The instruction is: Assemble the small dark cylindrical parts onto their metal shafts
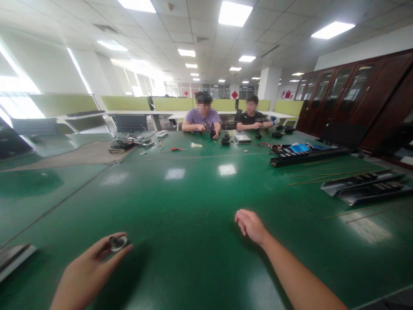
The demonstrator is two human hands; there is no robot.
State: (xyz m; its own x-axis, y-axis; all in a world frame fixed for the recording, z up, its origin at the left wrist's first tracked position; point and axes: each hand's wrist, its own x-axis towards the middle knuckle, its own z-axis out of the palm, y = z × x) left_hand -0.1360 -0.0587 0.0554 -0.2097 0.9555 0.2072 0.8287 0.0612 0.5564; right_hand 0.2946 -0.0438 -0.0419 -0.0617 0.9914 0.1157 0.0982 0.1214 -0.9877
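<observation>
My left hand [92,265] is at the lower left, above the green tabletop [193,193]. Its thumb and fingers pinch a small round metal part [118,243] with a pale ring-shaped face and a dark stub at one side; I cannot tell its exact kind. Right of centre, my right hand [251,226] is held low over the table, fingers curled together and pointing left. No object shows in that hand, and its palm side is mostly turned from view. The two hands are well apart.
Across the table sit two people [202,118] [252,120] handling dark parts. A red screwdriver [176,149] lies mid-table; a pile of metal parts [129,142] is behind it to the left. Black channel trays [361,187] and thin rods [309,178] occupy the right. A flat-edged object [16,260] is at far left.
</observation>
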